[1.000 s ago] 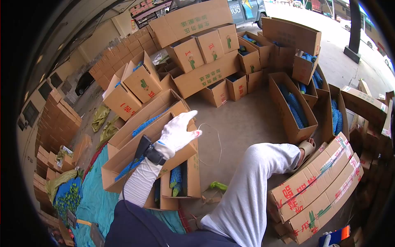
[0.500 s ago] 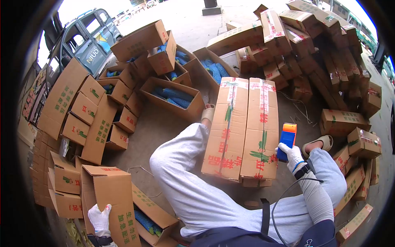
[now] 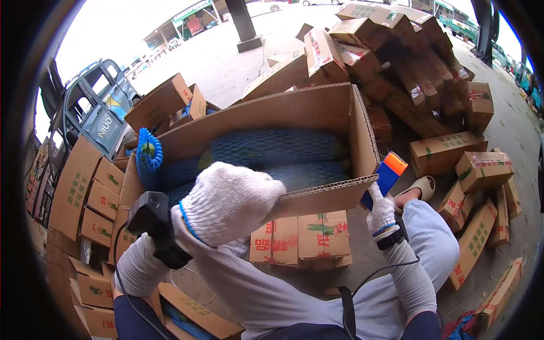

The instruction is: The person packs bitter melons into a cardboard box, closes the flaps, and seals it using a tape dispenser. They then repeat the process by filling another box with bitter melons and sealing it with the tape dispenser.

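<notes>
An open cardboard box [image 3: 317, 205] is held up tilted in front of me. Inside lie green vegetables in blue net sleeves [image 3: 272, 148], blurred by motion; one blue-sleeved end [image 3: 148, 150] sticks out at the left. My left hand [image 3: 229, 198], in a white knit glove, is closed over the box's near wall, its fingertips partly hidden. At the box's right corner, my gloved right hand [image 3: 381, 212] grips a blue and orange tape dispenser [image 3: 387, 177] and touches the cardboard. Below the box, two taped cartons [image 3: 300, 241] lie side by side between my legs.
A pile of taped cartons [image 3: 408, 62] rises at the back right, with more boxes [image 3: 476, 238] along the right. Stacked cartons [image 3: 85, 187] stand at the left. Farther off are a parked vehicle [image 3: 105, 107] and a dark post [image 3: 243, 28].
My left hand has brought the open box from the lower left to above the two taped cartons. The right hand, still with the tape dispenser, now meets the box's corner. The view has shifted.
</notes>
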Motion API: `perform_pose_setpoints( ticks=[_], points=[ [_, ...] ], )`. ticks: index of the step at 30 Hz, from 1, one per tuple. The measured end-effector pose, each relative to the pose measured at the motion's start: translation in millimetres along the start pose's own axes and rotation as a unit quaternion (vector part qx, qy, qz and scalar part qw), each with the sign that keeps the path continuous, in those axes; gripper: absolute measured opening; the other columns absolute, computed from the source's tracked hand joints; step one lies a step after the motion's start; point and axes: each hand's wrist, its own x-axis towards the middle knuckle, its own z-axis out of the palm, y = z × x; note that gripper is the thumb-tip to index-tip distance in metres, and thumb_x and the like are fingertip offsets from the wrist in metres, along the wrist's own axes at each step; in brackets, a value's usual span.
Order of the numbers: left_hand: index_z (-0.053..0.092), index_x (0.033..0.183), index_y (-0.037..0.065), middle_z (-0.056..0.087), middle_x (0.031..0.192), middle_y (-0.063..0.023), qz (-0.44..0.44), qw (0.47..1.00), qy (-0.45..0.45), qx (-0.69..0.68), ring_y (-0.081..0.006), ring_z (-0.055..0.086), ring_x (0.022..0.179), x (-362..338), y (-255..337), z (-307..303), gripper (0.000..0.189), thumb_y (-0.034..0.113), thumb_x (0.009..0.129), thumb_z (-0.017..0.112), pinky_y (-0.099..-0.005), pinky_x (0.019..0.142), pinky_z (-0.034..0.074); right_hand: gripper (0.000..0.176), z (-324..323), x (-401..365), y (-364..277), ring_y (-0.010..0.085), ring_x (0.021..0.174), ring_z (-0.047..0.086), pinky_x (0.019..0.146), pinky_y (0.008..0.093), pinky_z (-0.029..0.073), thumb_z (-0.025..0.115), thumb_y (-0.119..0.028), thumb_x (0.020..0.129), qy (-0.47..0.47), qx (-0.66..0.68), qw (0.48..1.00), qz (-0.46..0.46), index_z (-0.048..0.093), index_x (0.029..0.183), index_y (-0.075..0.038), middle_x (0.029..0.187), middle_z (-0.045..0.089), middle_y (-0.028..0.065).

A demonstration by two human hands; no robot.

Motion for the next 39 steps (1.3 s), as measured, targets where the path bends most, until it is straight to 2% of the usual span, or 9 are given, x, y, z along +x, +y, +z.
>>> perform_pose_setpoints(
  ticks=[9,13,16,18,22,28,35,37,39],
  points=[
    [0.067,0.085,0.010,0.067,0.074,-0.0110,0.080,0.982,-0.059,-0.159,-0.0324,0.069,0.073,112.1,52.2,169.6,0.025,0.034,0.086,0.070,-0.0440,0.065,0.055,0.031,-109.2,85.5,6.2,0.0180,0.070,0.067,0.060,0.0352,0.054,0.075,-0.034,0.092,0.177,0.021,0.983,0.037,0.068,0.103,-0.006,0.089,0.071,0.0038],
    [0.071,0.099,0.010,0.070,0.088,-0.0124,0.049,0.970,-0.060,-0.229,-0.0326,0.069,0.083,84.7,34.3,141.4,0.028,0.036,0.089,0.070,-0.0422,0.071,0.055,0.030,-119.7,85.9,11.7,0.0184,0.072,0.068,0.062,0.0347,0.055,0.071,-0.033,0.094,0.154,0.017,0.987,0.037,0.067,0.106,-0.005,0.091,0.071,0.0045],
    [0.069,0.107,0.009,0.069,0.096,-0.0113,-0.123,0.957,0.095,-0.245,-0.0304,0.070,0.090,45.0,-36.1,115.4,0.032,0.033,0.088,0.075,-0.0385,0.080,0.056,0.031,-121.9,81.2,7.7,0.0187,0.073,0.068,0.064,0.0344,0.055,0.069,-0.032,0.095,0.143,0.011,0.989,0.034,0.066,0.109,-0.005,0.092,0.070,0.0051],
    [0.065,0.121,0.008,0.070,0.110,-0.0125,-0.229,0.950,-0.077,-0.197,-0.0271,0.069,0.101,29.0,-93.3,124.1,0.044,0.031,0.085,0.076,-0.0373,0.089,0.055,0.031,-124.6,79.3,7.3,0.0189,0.074,0.068,0.065,0.0342,0.056,0.068,-0.032,0.096,0.140,0.006,0.990,0.030,0.066,0.111,-0.005,0.094,0.070,0.0055],
    [0.054,0.139,0.009,0.062,0.128,-0.0183,-0.138,0.903,-0.287,-0.288,-0.0342,0.058,0.125,27.2,-126.3,170.3,0.067,0.034,0.080,0.075,-0.0409,0.108,0.044,0.031,-143.7,85.2,9.8,0.0193,0.076,0.069,0.067,0.0338,0.057,0.065,-0.032,0.098,0.118,0.003,0.993,0.002,0.065,0.114,-0.005,0.096,0.070,0.0062],
    [0.057,0.128,0.015,0.065,0.114,-0.0159,-0.026,0.933,-0.355,-0.060,-0.0358,0.065,0.111,46.4,-129.0,150.4,0.057,0.029,0.078,0.080,-0.0473,0.089,0.054,0.028,-96.0,27.9,-66.9,0.0179,0.088,0.071,0.075,0.0321,0.058,0.068,-0.023,0.097,0.084,-0.103,0.991,-0.036,0.065,0.118,-0.004,0.103,0.071,0.0063],
    [0.045,0.145,0.013,0.059,0.128,-0.0220,-0.071,0.905,-0.358,-0.220,-0.0422,0.058,0.121,22.0,-141.3,175.9,0.074,0.034,0.081,0.077,-0.0464,0.104,0.047,0.043,-115.1,36.1,-97.2,0.0177,0.075,0.069,0.071,0.0311,0.057,0.069,-0.040,0.096,-0.033,-0.025,0.998,-0.046,0.062,0.121,-0.006,0.095,0.070,0.0059],
    [0.031,0.156,0.009,0.042,0.154,-0.0241,-0.084,0.900,-0.318,-0.285,-0.0388,0.043,0.141,7.3,-156.8,162.3,0.092,0.048,0.085,0.074,-0.0404,0.116,0.037,0.048,-118.1,36.7,-113.8,0.0180,0.075,0.069,0.067,0.0312,0.058,0.066,-0.044,0.096,-0.090,-0.018,0.995,-0.028,0.061,0.124,-0.006,0.095,0.071,0.0066],
    [0.046,0.149,0.007,0.043,0.154,-0.0210,-0.096,0.918,-0.219,-0.316,-0.0335,0.043,0.142,-6.2,-167.5,126.2,0.074,0.041,0.089,0.073,-0.0400,0.117,0.035,0.057,-133.4,41.5,-127.1,0.0212,0.094,0.071,0.084,0.0366,0.059,0.066,-0.044,0.096,-0.155,-0.047,0.986,-0.044,0.055,0.133,-0.002,0.109,0.071,0.0112]
  ],
)
